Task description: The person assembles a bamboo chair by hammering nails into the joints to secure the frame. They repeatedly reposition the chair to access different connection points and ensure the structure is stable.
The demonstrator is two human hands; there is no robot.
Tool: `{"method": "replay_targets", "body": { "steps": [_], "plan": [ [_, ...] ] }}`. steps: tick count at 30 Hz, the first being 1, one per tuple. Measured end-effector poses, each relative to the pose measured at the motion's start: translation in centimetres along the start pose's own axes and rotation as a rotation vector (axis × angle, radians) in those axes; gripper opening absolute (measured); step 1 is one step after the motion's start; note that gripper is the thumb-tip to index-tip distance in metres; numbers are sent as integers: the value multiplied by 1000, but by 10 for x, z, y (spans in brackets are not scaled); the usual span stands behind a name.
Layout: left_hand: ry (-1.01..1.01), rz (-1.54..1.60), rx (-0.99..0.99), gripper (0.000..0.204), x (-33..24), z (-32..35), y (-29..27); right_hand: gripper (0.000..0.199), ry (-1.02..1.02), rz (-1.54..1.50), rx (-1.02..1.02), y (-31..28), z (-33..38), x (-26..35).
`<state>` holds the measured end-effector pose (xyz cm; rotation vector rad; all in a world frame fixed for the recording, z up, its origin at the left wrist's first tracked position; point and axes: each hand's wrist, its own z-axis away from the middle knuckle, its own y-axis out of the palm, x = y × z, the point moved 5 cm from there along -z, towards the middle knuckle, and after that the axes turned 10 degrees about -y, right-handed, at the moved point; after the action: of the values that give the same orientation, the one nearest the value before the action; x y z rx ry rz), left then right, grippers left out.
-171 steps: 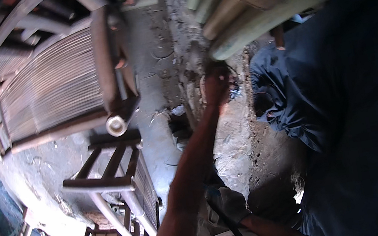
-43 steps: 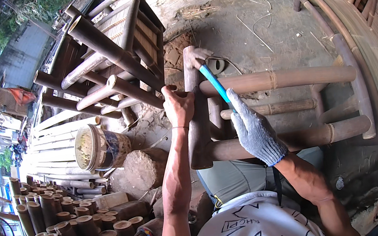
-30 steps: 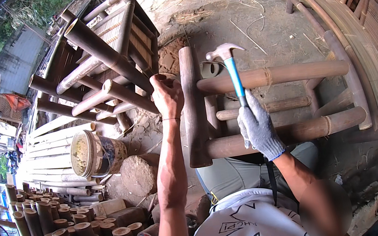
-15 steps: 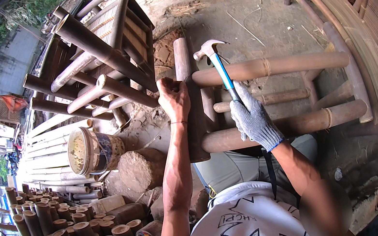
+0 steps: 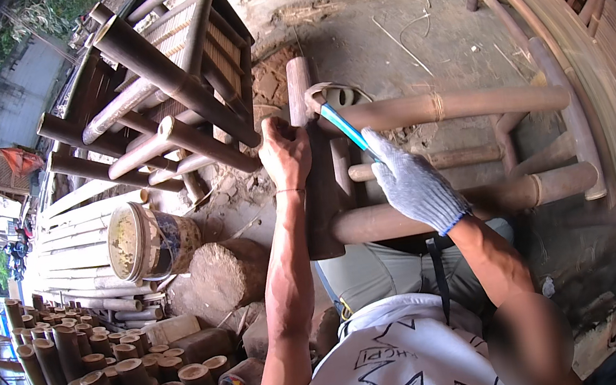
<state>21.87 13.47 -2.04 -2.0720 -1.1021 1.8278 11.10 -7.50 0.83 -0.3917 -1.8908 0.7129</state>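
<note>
Overhead, in the head view, the person is gripping an upright bamboo post of a bamboo furniture frame with the bare left hand, its fingers wrapping around the post near the upper crossbar. The right hand, wearing a grey knitted glove, is closing around the blue handle of a hammer, whose head is sitting at the joint where the post is meeting the crossbar. The frame is lying just in front of the person's knees, its lower crossbar running under the gloved hand. To the left, a wooden stump is standing beside a stained round tin, and cut bamboo sections are standing bunched on end at the lower left. Finished bamboo chairs are stacking up behind the tin, and a curved bamboo bench is filling the right edge.
</note>
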Motion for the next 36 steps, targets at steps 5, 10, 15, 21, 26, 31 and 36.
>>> {"method": "replay_targets", "body": {
  "steps": [5,10,15,21,26,31,36],
  "plan": [
    [207,-61,11,24,-6,-39,-3,45,301,-690,-402,5,29,-16],
    [127,184,215,17,6,-77,2,49,453,-1026,-471,3,32,-20],
    [79,479,236,17,23,-30,34,51,433,-965,-491,2,34,-19],
    [230,216,178,16,21,-24,31,48,392,-871,-389,4,32,-14],
    [349,2,149,13,1,-19,26,48,435,-887,-343,7,29,-20],
    [412,-47,116,12,-7,-16,24,52,478,-728,-235,6,24,-20],
    [355,-5,85,14,-5,-13,21,53,-78,-33,-178,-8,5,15]
  ]
}}
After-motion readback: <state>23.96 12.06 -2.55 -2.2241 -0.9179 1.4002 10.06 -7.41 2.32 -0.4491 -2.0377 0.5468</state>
